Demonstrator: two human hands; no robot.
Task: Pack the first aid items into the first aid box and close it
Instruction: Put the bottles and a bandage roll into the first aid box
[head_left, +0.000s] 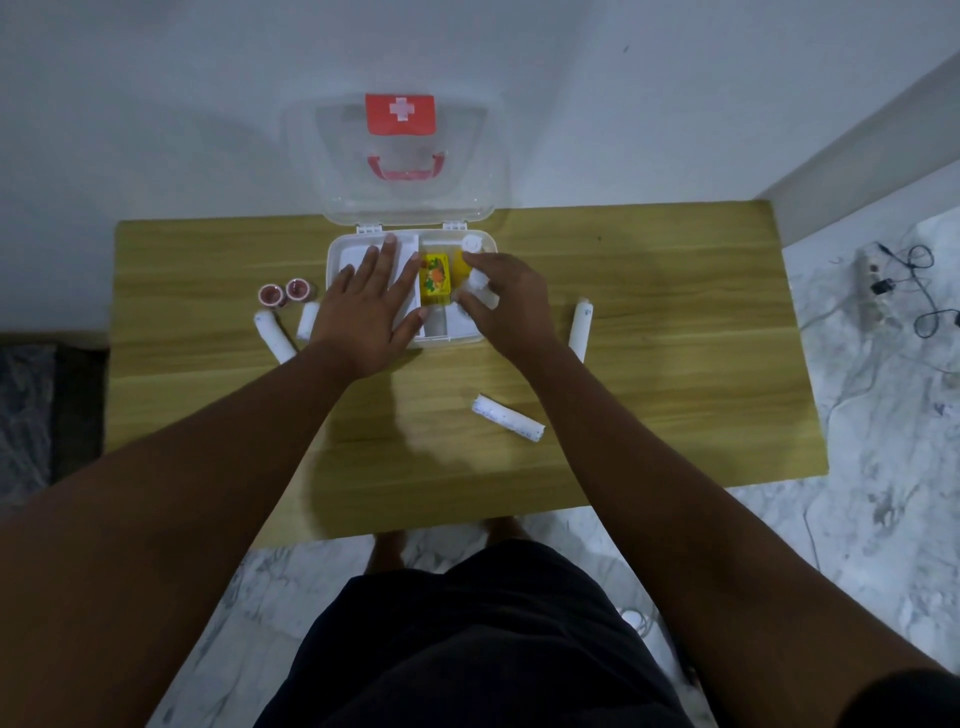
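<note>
A light wood-grain bench (675, 322) stands against a white wall on a marbled floor, in dim light.

Near items first. One white paper-wrapped gauze roll (508, 418) lies loose on the bench at lower centre, well apart from the box. A second wrapped roll (580, 327) lies at centre right, just beside the right forearm. At centre left, two more white rolls (274, 335) lie near the left wrist, with two small pink-rimmed tape spools (283, 294) just above them.

The left hand (369, 306) lies flat, fingers spread, holding nothing, and presses on the white pad in the left compartment of the white plastic first aid box (457, 340). The right hand (506, 306) has its grip closed around a small white bottle (479, 288) over the right compartment, beside a yellow printed carton (434, 279) and a yellow bottle with a white cap (464, 260).

Step in hand, as judged: seating the white bottle.
- Keep the left palm down so the box does not slide.
- Lower the bottle beside the yellow bottle; release only once it rests on the floor of the compartment.
- Leave room for the four rolls and the spools.

The clear lid with red cross label (400, 114) stands open at upper centre; keep contents below the rim so it can shut.
</note>
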